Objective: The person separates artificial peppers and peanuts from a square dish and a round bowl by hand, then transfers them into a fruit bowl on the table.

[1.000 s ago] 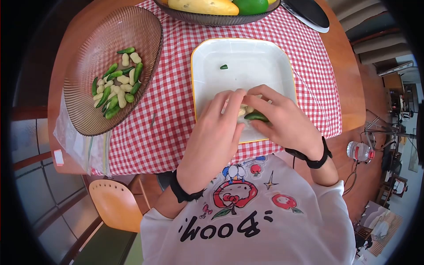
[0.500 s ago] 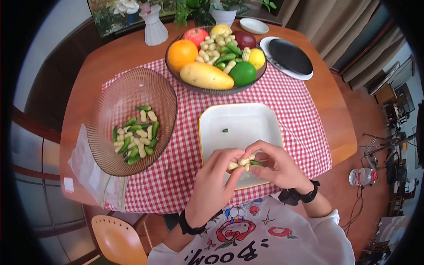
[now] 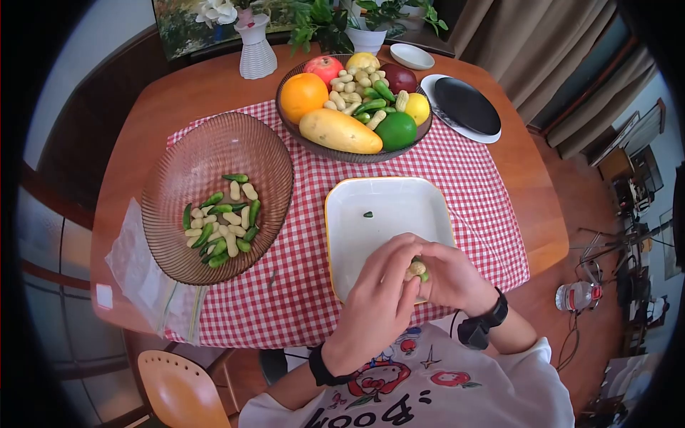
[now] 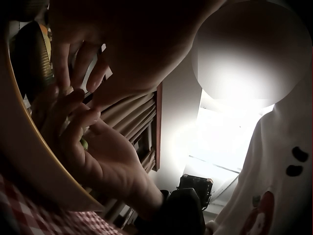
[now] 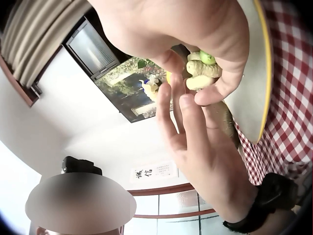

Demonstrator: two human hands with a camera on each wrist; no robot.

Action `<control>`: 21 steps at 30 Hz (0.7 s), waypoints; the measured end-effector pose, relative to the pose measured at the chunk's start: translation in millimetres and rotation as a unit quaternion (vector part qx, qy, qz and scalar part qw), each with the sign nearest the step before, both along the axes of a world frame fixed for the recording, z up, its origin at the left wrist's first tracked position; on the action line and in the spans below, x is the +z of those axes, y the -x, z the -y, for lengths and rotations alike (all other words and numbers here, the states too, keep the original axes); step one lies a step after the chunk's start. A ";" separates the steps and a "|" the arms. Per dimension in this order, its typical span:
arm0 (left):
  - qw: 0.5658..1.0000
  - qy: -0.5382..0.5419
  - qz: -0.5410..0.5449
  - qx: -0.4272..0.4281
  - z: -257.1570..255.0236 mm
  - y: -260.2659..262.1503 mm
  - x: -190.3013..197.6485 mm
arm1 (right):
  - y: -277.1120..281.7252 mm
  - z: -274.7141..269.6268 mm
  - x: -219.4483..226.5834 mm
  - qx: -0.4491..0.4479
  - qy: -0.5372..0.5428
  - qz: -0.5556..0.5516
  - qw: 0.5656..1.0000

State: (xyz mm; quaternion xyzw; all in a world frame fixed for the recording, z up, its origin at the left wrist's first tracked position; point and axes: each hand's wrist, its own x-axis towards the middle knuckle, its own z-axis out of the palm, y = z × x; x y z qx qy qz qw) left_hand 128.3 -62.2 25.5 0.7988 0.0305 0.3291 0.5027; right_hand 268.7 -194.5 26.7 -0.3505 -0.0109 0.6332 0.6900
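In the head view, my left hand (image 3: pixel 367 307) and right hand (image 3: pixel 460 278) meet over the near side of a white tray (image 3: pixel 349 239) with a yellow rim. My right hand's curled fingers hold peanuts (image 5: pixel 203 68) and a small green pepper (image 5: pixel 207 58), seen best in the right wrist view. The left fingers, fairly straight there, reach up to the right fingertips beside the peanuts. Part of the bunch is hidden behind the fingers. One small dark green pepper piece (image 3: pixel 368 214) lies alone on the tray floor.
Left of the tray sits a ribbed brown bowl (image 3: pixel 178 171) with peanuts and green peppers. Behind it stands a fruit bowl (image 3: pixel 335 153). A black disc (image 3: pixel 467 107) on a white plate lies at the back right. A clear plastic bag (image 3: pixel 143 274) lies at the left table edge.
The head view has tilted up, bringing the whole fruit bowl into sight. My hands have closed together, and the peanuts seen between them half a second ago are now mostly covered.
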 end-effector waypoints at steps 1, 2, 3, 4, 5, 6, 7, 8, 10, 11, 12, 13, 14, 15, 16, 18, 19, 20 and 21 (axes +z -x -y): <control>1.000 0.000 0.002 0.001 -3.3 1.1 1.7 | -2.4 -1.8 1.7 0.005 -0.020 0.004 1.000; 1.000 -0.015 0.010 0.017 -6.9 2.7 5.0 | -7.1 -2.9 2.8 0.007 -0.020 0.005 1.000; 0.999 -0.030 0.019 0.032 -10.2 4.9 7.2 | -14.4 -3.8 4.2 0.015 -0.038 0.017 0.999; 0.999 -0.029 0.021 0.034 -13.8 7.7 7.9 | -21.5 -6.6 6.9 0.023 -0.056 0.028 0.998; 0.999 -0.018 0.012 0.044 -17.4 11.2 8.1 | -27.3 -11.6 16.0 0.023 -0.054 0.031 0.998; 0.999 -0.007 0.002 0.053 -20.4 14.4 8.0 | -33.7 -17.7 31.9 0.022 -0.039 0.082 0.996; 0.999 -0.005 0.005 0.052 -22.8 17.6 8.1 | -41.9 -24.8 48.2 0.020 -0.024 0.133 0.991; 0.998 0.005 0.001 0.066 -25.0 20.9 8.1 | -52.2 -35.4 62.9 0.022 -0.026 0.198 0.980; 0.996 0.019 0.001 0.085 -27.9 26.6 7.1 | -82.6 -65.4 92.2 0.051 -0.023 0.363 0.930; 0.996 0.018 0.003 0.085 -28.2 29.4 6.8 | -101.7 -83.5 106.4 0.077 -0.017 0.460 0.885; 0.996 0.026 0.001 0.089 -28.2 32.4 6.8 | -118.9 -105.2 118.1 0.092 0.002 0.539 0.837; 0.995 0.034 -0.001 0.095 -28.2 35.3 6.6 | -132.0 -128.1 128.9 0.107 0.020 0.614 0.782; 0.995 0.034 0.002 0.096 -28.1 37.9 6.0 | -137.3 -148.8 140.2 0.124 0.021 0.705 0.698; 0.995 0.036 0.002 0.098 -28.2 40.9 5.4 | -142.4 -167.3 150.3 0.140 0.021 0.785 0.602; 0.994 0.038 0.002 0.101 -28.4 44.2 4.8 | -157.9 -186.3 152.4 0.142 0.019 0.787 0.600; 0.993 0.045 0.002 0.108 -29.2 51.4 3.1 | -183.4 -219.3 147.1 0.233 0.045 0.942 0.239; 0.992 0.053 -0.001 0.113 -30.3 55.5 2.1 | -181.8 -225.6 148.6 0.235 0.038 0.942 0.236; 0.991 0.054 0.000 0.121 -31.5 59.5 1.0 | -180.5 -230.8 150.5 0.276 0.055 0.929 0.242; 0.990 0.055 0.004 0.129 -32.6 63.4 -0.3 | -179.3 -235.8 152.0 0.317 0.073 0.913 0.245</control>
